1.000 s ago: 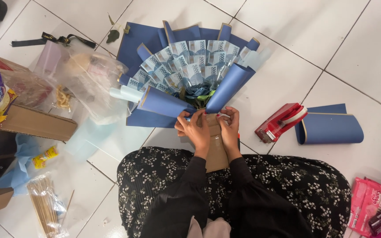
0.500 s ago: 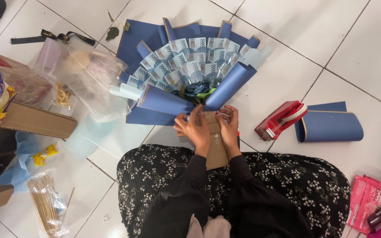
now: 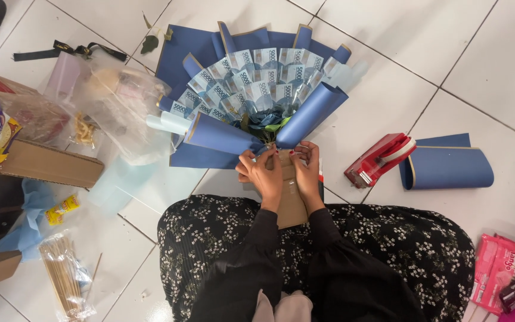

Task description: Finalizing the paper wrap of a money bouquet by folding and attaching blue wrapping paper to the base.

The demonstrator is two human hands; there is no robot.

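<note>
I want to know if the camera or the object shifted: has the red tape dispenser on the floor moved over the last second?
No. The red tape dispenser keeps its place beside the rolled blue paper and the tile seam; only the view shifted slightly.

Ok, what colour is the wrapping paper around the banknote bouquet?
Dark blue with a thin gold edge, clearest in the head view: wrapping paper.

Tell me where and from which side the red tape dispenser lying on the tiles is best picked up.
Probably by the red tape dispenser's long red body, from above, with fingers across its narrow width. It lies flat and slanted on the floor, just right of the right hand. Its upper end carries the pale tape roll, and the rolled blue paper crowds that side, so the lower left half is freer.
</note>
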